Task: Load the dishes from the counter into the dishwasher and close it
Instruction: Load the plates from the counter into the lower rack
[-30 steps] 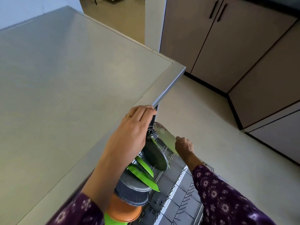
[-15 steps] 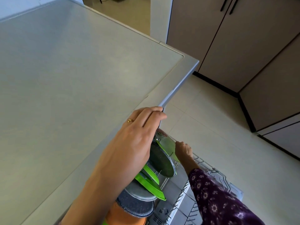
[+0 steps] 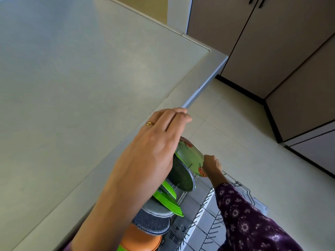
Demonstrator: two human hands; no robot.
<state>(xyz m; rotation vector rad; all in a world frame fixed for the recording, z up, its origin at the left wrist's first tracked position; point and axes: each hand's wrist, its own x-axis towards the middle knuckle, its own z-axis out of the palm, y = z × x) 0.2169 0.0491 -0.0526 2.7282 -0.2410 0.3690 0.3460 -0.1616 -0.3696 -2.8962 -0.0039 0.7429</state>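
Observation:
My right hand (image 3: 211,165) grips the rim of a pale green plate with red flowers (image 3: 190,156), held on edge over the wire dishwasher rack (image 3: 204,212). My left hand (image 3: 152,153) rests with straight fingers on the front edge of the grey counter (image 3: 90,87). Standing in the rack are a dark grey plate (image 3: 181,176), bright green plates (image 3: 168,200), a grey speckled bowl (image 3: 152,223) and an orange dish (image 3: 139,240). My left arm hides part of them.
The open dishwasher door (image 3: 199,230) lies low under the rack. Beige floor tiles (image 3: 253,151) spread to the right. Brown cabinets (image 3: 272,42) with black handles line the far side.
The camera has tilted and come closer. The flowered plate has turned more face-on and sits a little further out from the counter edge in my right hand. My left hand stays on the counter.

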